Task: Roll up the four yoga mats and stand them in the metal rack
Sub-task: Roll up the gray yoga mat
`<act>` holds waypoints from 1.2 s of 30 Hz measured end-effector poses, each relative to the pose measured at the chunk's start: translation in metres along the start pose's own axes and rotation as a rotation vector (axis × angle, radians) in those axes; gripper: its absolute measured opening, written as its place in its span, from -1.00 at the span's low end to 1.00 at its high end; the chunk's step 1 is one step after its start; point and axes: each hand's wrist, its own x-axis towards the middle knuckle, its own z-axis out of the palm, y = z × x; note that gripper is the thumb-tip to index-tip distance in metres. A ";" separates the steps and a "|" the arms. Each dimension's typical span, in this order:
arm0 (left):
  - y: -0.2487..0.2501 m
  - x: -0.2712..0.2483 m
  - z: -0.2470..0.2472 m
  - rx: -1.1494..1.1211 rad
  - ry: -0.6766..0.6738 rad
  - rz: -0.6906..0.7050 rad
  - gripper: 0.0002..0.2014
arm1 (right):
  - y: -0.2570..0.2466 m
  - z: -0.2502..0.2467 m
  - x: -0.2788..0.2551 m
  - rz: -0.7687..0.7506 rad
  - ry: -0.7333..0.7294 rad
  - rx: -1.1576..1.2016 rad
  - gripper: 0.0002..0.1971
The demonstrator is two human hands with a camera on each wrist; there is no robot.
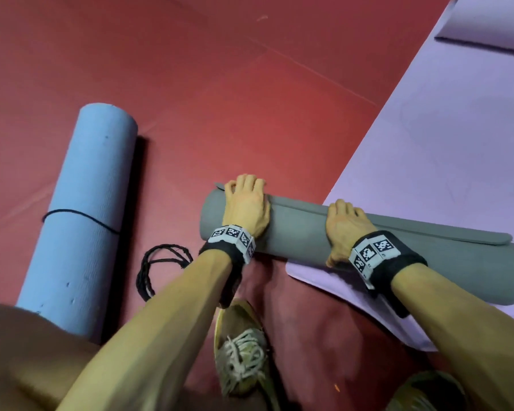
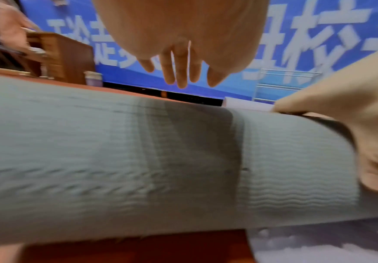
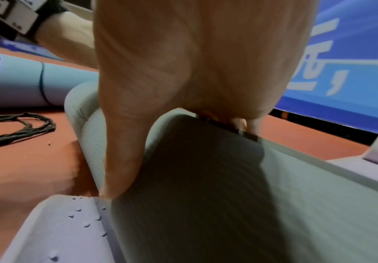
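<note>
A rolled grey yoga mat (image 1: 297, 232) lies on the floor in front of me, its loose outer edge on top. My left hand (image 1: 245, 203) rests flat on the roll near its left end, fingers reaching straight over the far side (image 2: 179, 71). My right hand (image 1: 346, 223) grips the roll further right, with the thumb (image 3: 109, 192) down the near side and the fingertips hooked over the flap edge. The roll's right part lies on a flat purple mat (image 1: 428, 143). A rolled blue mat (image 1: 80, 218), tied with a black cord, lies at the left. The metal rack (image 2: 285, 85) stands far off by the blue wall.
A loose black cord (image 1: 161, 268) is coiled on the red floor (image 1: 220, 84) between the blue roll and my left arm. Another purple mat (image 1: 493, 19) lies at the top right. My shoes (image 1: 241, 351) are just behind the grey roll. A wooden cabinet (image 2: 59, 58) stands at the far left.
</note>
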 end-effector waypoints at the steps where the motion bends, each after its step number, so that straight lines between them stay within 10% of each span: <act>1: -0.016 -0.006 -0.003 0.053 0.029 -0.082 -0.62 | -0.004 -0.002 0.000 0.004 -0.006 0.003 0.37; 6: -0.079 -0.040 -0.019 -0.052 0.031 -0.746 -0.62 | -0.031 -0.013 0.005 -0.051 0.011 -0.003 0.26; 9: -0.103 -0.063 -0.011 -0.114 -0.268 -1.024 -0.63 | -0.042 -0.017 0.010 -0.077 -0.002 0.059 0.18; 15: -0.106 -0.082 0.014 -0.047 -0.589 -0.963 -0.66 | -0.068 -0.022 0.013 -0.060 0.044 0.065 0.36; 26: -0.098 -0.071 0.016 -0.177 -0.371 -1.005 -0.45 | -0.080 -0.021 0.012 -0.087 0.200 0.081 0.19; 30: -0.106 -0.047 -0.016 -0.349 -0.121 -1.079 -0.66 | -0.074 -0.028 0.011 -0.047 0.274 0.150 0.19; 36: -0.111 0.027 -0.107 -0.481 0.084 -0.843 -0.76 | -0.050 -0.075 0.001 0.046 0.431 0.291 0.20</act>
